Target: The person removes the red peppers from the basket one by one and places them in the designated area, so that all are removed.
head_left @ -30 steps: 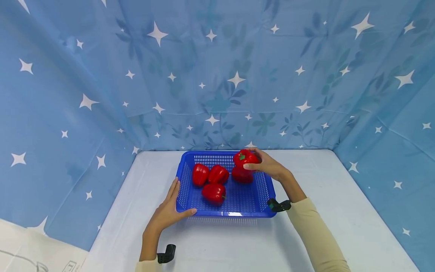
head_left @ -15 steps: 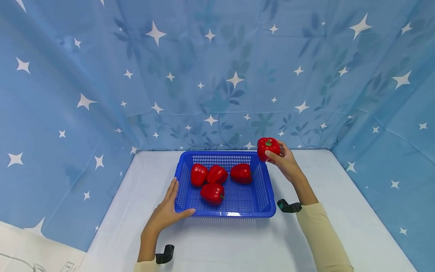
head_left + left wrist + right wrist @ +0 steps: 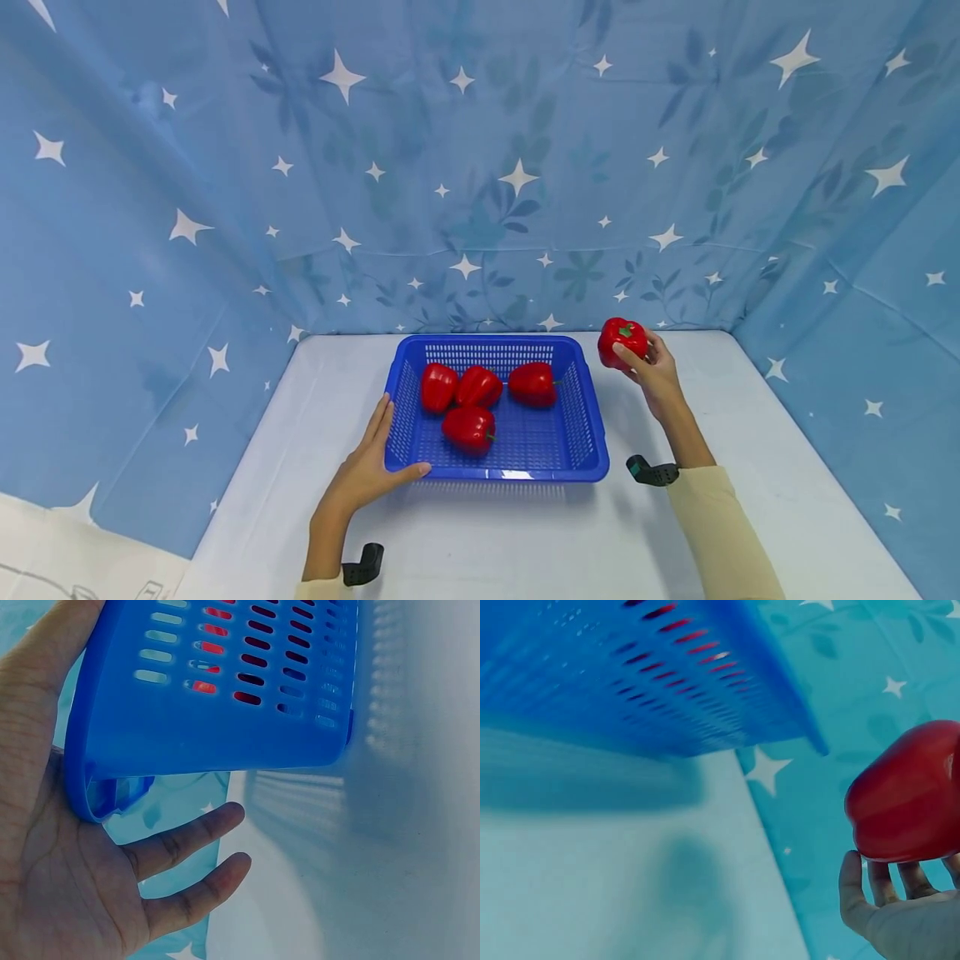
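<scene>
A red bell pepper (image 3: 612,343) with a green stem is gripped in my right hand (image 3: 662,382), raised over the table just right of the blue basket (image 3: 555,476). In the right wrist view, fingertips curl under the pepper (image 3: 904,799). My left hand (image 3: 363,473) rests at the basket's front left corner, thumb along the front rim and fingers straight along the left side. The left wrist view shows the palm (image 3: 79,889) against the corner with two fingers stretched out below the rim. Inside the basket lie several red peppers (image 3: 469,430), most toward the left, one (image 3: 532,384) near the right.
The basket stands on a white-covered table (image 3: 495,542). Blue curtains (image 3: 480,167) with white stars rise at the back and both sides. Black wrist cameras (image 3: 651,472) sit on both wrists.
My right hand has carried the pepper up out of the basket, over its right rim, and then lower on the right side. The left hand and basket have stayed put.
</scene>
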Demonstrator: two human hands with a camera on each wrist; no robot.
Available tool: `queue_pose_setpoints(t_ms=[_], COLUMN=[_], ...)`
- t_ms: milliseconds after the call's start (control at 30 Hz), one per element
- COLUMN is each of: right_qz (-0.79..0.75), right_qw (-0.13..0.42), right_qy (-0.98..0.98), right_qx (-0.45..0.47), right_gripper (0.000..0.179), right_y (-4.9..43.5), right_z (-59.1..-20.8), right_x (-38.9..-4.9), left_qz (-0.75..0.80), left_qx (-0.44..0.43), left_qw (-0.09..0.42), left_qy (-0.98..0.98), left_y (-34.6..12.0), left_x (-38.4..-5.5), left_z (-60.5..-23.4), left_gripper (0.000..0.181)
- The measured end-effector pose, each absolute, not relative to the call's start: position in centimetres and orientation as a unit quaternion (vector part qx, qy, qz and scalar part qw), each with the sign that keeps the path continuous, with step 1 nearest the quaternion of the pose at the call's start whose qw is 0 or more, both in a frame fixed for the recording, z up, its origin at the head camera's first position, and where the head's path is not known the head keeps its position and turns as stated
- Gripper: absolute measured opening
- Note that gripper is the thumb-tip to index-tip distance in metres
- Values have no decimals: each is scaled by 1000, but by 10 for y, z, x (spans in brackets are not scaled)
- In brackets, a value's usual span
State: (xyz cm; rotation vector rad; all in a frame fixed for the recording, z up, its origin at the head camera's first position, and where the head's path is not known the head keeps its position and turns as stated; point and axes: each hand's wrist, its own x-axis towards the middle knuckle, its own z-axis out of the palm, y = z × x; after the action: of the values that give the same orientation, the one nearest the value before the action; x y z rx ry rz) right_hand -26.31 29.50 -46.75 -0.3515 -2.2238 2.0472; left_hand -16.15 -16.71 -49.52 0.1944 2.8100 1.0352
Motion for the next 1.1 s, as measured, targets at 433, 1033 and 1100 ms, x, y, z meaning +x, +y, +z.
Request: queue_pose_setpoints(t_ms=[433,1033,1100], right_qz=[665,607,596], right_qw=[57,64,74], right_qy=[-723,-747,-753], right_qx=[-180,-263,-270], right_gripper=[91,91,91], right_y=[306,299,297], right_z=[-495,-517,-520], right_x=[-261,-280,-280], left_qz=[348,351,353], left_qx=[63,59,58], left_qw=[69,68,69], left_qy=[933,932,931], left_y=[-166,-169,-168], left_x=[-162,-162,-161], left_z=[-495,-498,-498], left_gripper=[121,121,121])
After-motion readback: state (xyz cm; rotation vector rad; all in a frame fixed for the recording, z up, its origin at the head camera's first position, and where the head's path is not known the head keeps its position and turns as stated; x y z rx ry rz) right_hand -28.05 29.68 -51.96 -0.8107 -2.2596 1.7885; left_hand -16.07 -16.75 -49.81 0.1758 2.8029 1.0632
